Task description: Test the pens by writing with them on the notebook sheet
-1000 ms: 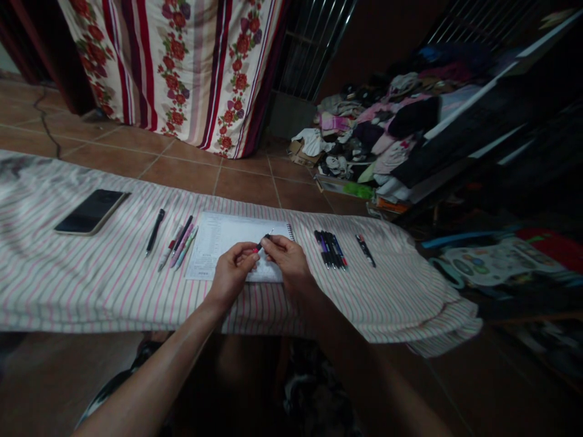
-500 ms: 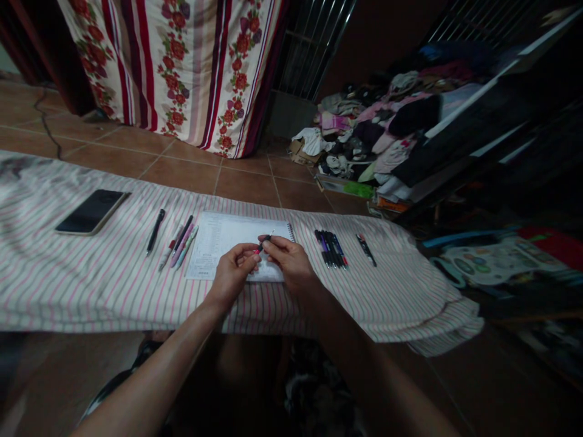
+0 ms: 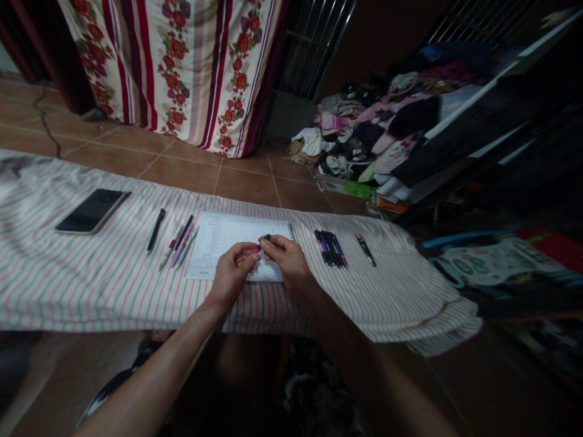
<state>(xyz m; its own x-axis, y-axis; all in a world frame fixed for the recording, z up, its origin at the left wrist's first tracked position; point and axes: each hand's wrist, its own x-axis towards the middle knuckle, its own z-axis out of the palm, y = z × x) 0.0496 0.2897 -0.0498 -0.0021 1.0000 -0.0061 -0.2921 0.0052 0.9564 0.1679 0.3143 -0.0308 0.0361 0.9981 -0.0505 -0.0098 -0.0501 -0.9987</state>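
Two-handed fingertip pinch on pen (image 3: 259, 246), centre of frame, between left hand (image 3: 232, 267) and right hand (image 3: 290, 258); nearly same placement as earlier.

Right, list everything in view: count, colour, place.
Spiral notebook: one, white, centre
Striped cloth: one, white, pink, grey, under notebook
Smartphone: one, black, left on cloth
Held pen: one, black, pink, above notebook
Left pens: five, mixed, left of notebook
Right pens: several, mixed, right of notebook
Floral curtain: one, white, red, background
Clothes pile: one, mixed, back right
Floor tiles: many, brown, behind cloth
Shadowed items: several, mixed, far right
Left hand, right hand: one each, centre
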